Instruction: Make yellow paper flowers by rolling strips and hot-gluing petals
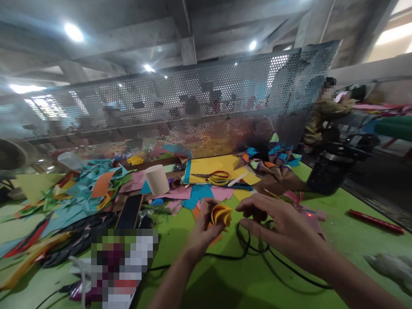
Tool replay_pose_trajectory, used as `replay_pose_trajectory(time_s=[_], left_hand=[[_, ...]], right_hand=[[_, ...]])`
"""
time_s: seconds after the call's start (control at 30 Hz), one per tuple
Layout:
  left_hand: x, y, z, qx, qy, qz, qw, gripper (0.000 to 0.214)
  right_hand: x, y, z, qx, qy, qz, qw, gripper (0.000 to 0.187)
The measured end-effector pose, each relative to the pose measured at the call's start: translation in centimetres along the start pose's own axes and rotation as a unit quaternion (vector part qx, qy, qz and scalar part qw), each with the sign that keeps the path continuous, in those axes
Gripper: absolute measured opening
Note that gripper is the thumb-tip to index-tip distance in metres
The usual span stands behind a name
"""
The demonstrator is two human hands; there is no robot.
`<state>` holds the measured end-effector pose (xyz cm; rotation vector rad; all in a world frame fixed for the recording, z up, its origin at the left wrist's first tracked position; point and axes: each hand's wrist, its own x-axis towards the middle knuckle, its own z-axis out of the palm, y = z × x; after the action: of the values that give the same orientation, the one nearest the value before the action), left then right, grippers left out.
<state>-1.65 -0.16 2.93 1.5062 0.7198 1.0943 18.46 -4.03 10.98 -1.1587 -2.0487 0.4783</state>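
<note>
From where I stand, nearest edge of the green table (pixel 199 285): purple object (pixel 77 292) at the left, mostly pixelated, can't identify. Black cable (pixel 225 257) runs across the tabletop, looping beneath the right hand.

Left hand (pixel 204 229) holds a curled yellow paper flower (pixel 222 215) in its fingers, thumb on the near side, layered petals facing right, above the table near the middle. Right hand (pixel 277 221) is just beside it, apart from the flower; thumb and index tips a narrow gap apart, other fingers curled. Orange paper lies under the flower, partly hidden by the left hand.

Right side: red pen (pixel 376 222) lying flat; fringed pink paper (pixel 313 216) beyond the right hand, small red light spot on it. Left side: dark-screened phone (pixel 129 211), lying near a heap of teal paper strips (pixel 80 180).

Further back: white cylinder (pixel 156 180) standing upright; yellow-handled scissors (pixel 220 177) on yellow paper sheets (pixel 209 165); black lidded container (pixel 325 174) toward the right edge.

Behind all that, perforated metal panel (pixel 199 90) across the back of the table, blurred people showing through. Far right, a seated person (pixel 317 118) in a patterned top, beside another work surface.
</note>
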Motion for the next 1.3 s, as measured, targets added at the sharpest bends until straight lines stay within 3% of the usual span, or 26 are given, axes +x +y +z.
replay_pose_trajectory(time_s=[0.13,0.3,0.47,0.7,0.93,1.3], left_hand=[[0.2,-0.5,-0.2,-0.091,0.008,-0.012,0.996,0.036],[0.2,-1.0,-0.3,-0.105,0.009,-0.027,0.994,0.033],[0.1,-1.2,-0.2,-0.146,0.022,-0.021,0.989,0.036],[0.0,-0.5,-0.1,-0.219,0.001,-0.049,0.974,0.039],[0.0,-0.6,-0.1,-0.231,-0.010,-0.063,0.971,0.040],[0.1,-1.0,0.2,-0.208,0.054,-0.064,0.974,0.036]], right_hand=[[0.3,0.8,1.1,0.010,-0.004,-0.005,1.000,0.008],[0.5,1.1,2.5,-0.004,-0.012,-0.033,0.999,0.007],[0.5,1.4,3.4,-0.006,0.022,-0.050,0.999,0.011],[-0.1,1.8,3.7,0.068,0.079,-0.064,0.992,0.012],[-0.6,2.1,3.9,0.081,0.101,-0.070,0.989,0.010],[-1.3,2.8,4.9,0.073,0.064,-0.063,0.993,0.023]])
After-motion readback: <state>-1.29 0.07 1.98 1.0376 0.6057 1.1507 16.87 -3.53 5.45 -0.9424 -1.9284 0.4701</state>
